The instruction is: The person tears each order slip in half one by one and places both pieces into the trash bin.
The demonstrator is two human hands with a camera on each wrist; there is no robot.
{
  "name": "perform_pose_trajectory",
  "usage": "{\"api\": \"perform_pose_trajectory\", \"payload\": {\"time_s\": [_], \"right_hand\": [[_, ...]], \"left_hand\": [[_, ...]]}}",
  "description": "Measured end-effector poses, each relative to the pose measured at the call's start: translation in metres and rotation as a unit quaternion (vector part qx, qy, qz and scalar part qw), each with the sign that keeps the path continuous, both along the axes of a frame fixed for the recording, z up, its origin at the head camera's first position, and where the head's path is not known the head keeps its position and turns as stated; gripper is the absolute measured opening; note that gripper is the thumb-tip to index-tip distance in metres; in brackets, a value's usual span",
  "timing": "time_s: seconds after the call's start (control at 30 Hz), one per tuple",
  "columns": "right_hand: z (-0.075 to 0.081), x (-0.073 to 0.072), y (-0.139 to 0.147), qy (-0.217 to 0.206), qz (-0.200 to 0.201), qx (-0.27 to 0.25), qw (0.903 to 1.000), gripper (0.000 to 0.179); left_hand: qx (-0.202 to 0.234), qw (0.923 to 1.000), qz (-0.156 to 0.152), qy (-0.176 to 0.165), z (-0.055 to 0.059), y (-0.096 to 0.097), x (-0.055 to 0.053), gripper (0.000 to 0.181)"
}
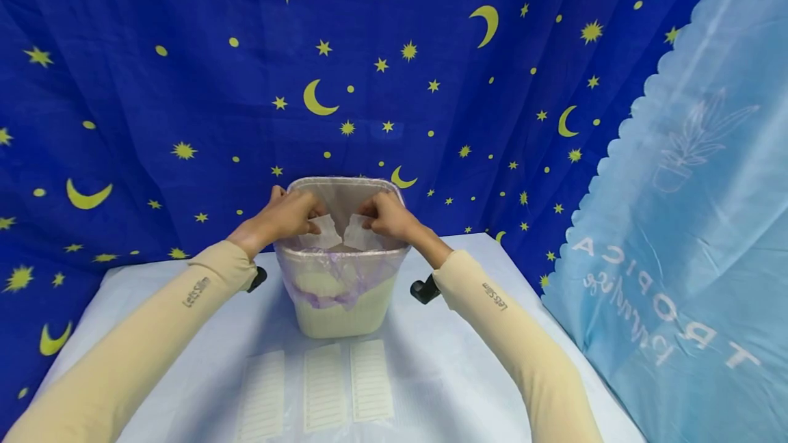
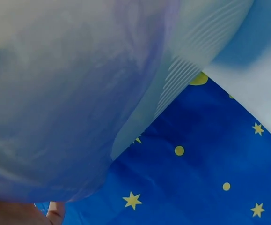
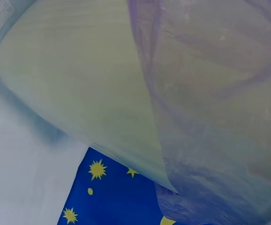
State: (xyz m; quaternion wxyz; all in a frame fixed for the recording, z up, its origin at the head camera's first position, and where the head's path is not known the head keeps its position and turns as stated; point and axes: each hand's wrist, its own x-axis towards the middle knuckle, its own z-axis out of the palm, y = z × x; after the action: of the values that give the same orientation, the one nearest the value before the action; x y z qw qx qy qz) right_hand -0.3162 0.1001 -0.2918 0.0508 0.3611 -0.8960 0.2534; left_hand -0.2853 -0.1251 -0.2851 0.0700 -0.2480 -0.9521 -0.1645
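Note:
A whitish waste bin [image 1: 345, 320], lined with a thin purple plastic bag [image 1: 335, 282] folded over its rim, stands on the table. Over its mouth my left hand [image 1: 286, 216] pinches a piece of white paper [image 1: 323, 232]. From the other side my right hand [image 1: 389, 216] pinches a second piece of paper [image 1: 364, 234]. The facing paper edges look ragged and nearly meet low down. In the left wrist view, the bag [image 2: 69, 117] fills much of the picture, with part of the hand [image 2: 13, 213] at the bottom. The right wrist view shows the bin's wall [image 3: 79, 84] and bag [image 3: 219, 117].
Three printed paper strips, left [image 1: 261, 395], middle [image 1: 324, 388] and right [image 1: 371, 381], lie before the bin on the pale tabletop [image 1: 455, 361]. A blue star-patterned curtain [image 1: 234, 115] hangs behind; a light-blue cloth [image 1: 695, 224] hangs at right.

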Motion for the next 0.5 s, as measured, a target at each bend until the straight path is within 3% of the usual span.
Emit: {"api": "perform_pose_trajectory", "payload": {"time_s": [0.2, 0.37, 0.5], "right_hand": [[0.0000, -0.0001, -0.0017, -0.012, -0.008, 0.018, 0.9997, 0.021], [0.0011, 0.0003, -0.0037, -0.022, 0.001, 0.015, 0.9996, 0.020], [0.0030, 0.0025, -0.0044, -0.030, -0.008, 0.000, 0.9995, 0.019]], "left_hand": [[-0.020, 0.9997, -0.006, -0.013, -0.0026, 0.0029, -0.0005, 0.028], [-0.006, 0.9998, -0.003, -0.019, -0.0011, 0.0025, -0.0005, 0.021], [0.026, 0.9997, -0.002, 0.000, 0.0005, 0.0014, 0.0008, 0.009]]}}
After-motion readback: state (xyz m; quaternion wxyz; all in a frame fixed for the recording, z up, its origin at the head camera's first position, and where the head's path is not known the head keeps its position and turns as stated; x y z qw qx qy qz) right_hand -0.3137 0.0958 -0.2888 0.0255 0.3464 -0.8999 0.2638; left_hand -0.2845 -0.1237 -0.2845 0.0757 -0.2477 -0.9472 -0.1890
